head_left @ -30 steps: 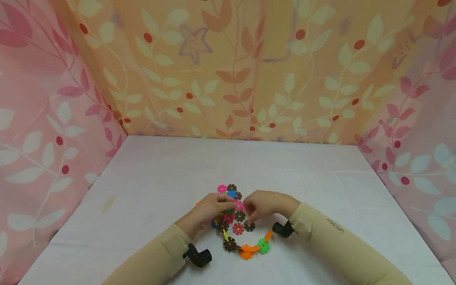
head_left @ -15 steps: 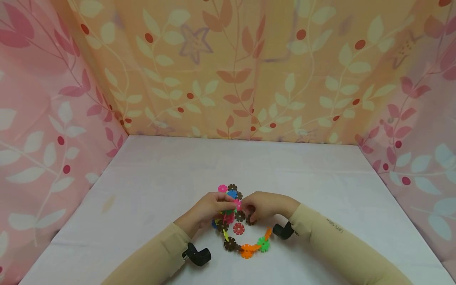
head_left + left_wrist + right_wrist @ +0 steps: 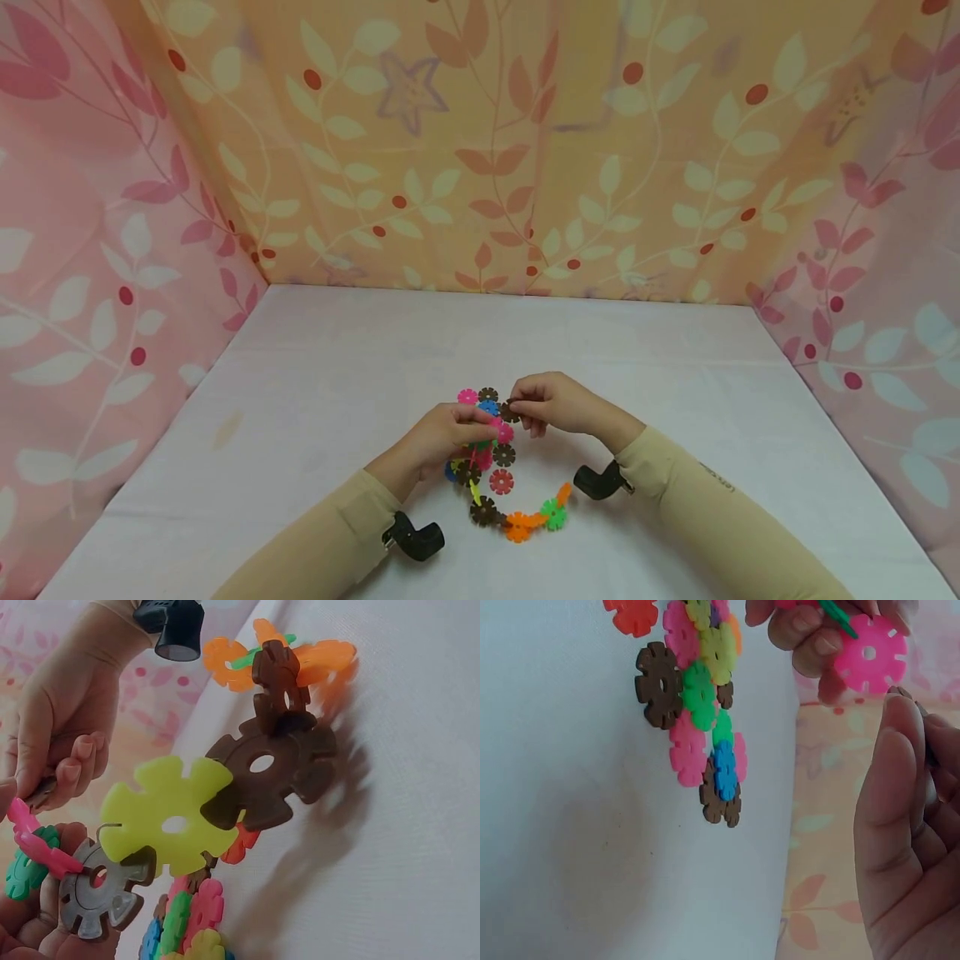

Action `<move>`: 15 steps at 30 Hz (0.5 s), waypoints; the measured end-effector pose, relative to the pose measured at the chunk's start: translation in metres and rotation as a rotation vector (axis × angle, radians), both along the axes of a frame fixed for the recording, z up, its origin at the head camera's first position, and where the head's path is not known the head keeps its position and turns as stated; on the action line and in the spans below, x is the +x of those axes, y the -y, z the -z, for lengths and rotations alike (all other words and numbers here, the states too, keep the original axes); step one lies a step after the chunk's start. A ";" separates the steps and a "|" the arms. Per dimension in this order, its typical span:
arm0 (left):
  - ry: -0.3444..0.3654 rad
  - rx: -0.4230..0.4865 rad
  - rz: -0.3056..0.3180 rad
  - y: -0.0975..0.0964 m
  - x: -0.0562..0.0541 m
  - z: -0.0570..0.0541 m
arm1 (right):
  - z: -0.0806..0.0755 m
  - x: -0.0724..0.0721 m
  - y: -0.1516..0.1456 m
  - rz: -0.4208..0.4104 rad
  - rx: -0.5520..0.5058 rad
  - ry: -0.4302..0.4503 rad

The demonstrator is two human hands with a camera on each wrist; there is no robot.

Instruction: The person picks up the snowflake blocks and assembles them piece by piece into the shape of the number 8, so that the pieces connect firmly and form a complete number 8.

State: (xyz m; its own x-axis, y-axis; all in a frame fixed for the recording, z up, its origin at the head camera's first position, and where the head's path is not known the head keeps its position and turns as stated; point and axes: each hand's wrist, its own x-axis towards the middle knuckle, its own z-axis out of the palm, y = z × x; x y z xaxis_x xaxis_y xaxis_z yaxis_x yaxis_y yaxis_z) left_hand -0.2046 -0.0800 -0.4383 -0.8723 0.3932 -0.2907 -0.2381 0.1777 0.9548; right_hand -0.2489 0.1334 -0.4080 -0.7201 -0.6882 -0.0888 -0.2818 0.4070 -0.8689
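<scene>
My left hand (image 3: 442, 437) holds the upper end of a chain of slotted plastic snowflake discs. Its fingers pinch a pink disc (image 3: 870, 654), joined to a green disc (image 3: 838, 616). In the left wrist view, a grey-brown disc (image 3: 105, 889), a yellow disc (image 3: 169, 817) and a dark brown disc (image 3: 270, 769) follow along the chain, with orange discs (image 3: 326, 661) beyond. Close by on the right, my right hand (image 3: 566, 404) pinches a loose brown disc (image 3: 510, 410) between thumb and fingers, edge near the pink one. The fingers partly cover that brown disc.
Loose discs lie heaped on the white tabletop (image 3: 337, 350) beneath the hands, including a green disc (image 3: 699, 694), a blue disc (image 3: 725, 771) and a brown disc (image 3: 658, 684). A red disc (image 3: 501, 482) lies inside the chain's curve. Patterned cloth (image 3: 480, 150) encloses the table.
My right hand took the brown disc from the table right of the pile and raised it up and leftward beside the pink disc. The left hand has stayed nearly still.
</scene>
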 end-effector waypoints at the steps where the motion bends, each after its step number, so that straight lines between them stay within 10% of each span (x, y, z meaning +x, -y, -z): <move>1: -0.002 -0.002 0.000 0.000 0.000 0.000 | 0.001 0.000 0.000 0.001 0.001 0.009; 15: -0.049 -0.031 0.027 -0.001 -0.001 0.001 | 0.005 0.004 0.005 -0.015 -0.053 0.069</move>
